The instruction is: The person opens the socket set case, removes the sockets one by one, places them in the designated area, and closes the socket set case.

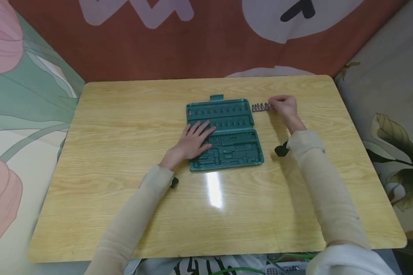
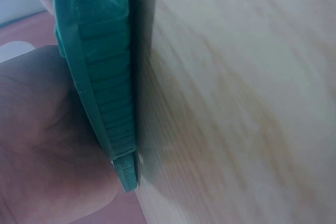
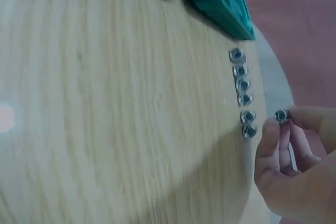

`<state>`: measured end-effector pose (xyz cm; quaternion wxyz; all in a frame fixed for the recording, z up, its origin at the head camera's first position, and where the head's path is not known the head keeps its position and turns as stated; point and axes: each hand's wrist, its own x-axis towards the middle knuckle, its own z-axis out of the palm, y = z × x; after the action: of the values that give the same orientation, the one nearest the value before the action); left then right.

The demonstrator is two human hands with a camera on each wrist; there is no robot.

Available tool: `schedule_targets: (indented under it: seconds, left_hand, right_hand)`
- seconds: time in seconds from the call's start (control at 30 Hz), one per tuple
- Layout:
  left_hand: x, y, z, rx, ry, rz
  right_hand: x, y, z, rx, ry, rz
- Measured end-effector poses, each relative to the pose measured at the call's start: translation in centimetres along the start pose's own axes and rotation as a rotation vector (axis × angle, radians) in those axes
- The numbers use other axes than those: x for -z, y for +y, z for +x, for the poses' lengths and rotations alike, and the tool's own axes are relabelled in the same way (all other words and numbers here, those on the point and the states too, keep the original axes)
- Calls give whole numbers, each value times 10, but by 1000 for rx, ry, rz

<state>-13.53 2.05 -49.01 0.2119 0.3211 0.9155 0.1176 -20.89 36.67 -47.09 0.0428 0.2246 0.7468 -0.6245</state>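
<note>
An opened green plastic tool case (image 1: 227,162) lies on the table with molded slots in both halves. My left hand (image 1: 192,143) rests on its left side, fingers spread and straight across the hinge area. To the right of the case, several small metal sockets (image 1: 259,107) stand in a row. At the row's right end my right hand (image 1: 285,105) pinches one more socket (image 3: 281,116) between thumb and index finger. The other sockets (image 3: 242,85) are lined up beside that hand in the right wrist view.
The wooden table (image 1: 124,126) carries the case near its far middle. A red backdrop (image 1: 213,53) rises behind the far edge. Dark wrist cameras (image 1: 281,149) hang by both sleeves. Green cables (image 1: 292,256) show at the near edge.
</note>
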Motion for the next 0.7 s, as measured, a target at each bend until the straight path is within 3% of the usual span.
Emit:
schedule_targets:
  seconds: [0.2, 0.5, 0.7]
  left_hand:
    - [1, 2, -2, -5, 7, -15]
    - [-3, 0, -1, -25, 28, -17]
    - [-3, -1, 0, -28, 26, -18]
  right_hand:
    - [10, 8, 6, 15, 106, -23]
    - [15, 15, 14, -44, 79, -151]
    - [9, 19, 15, 17, 109, -294]
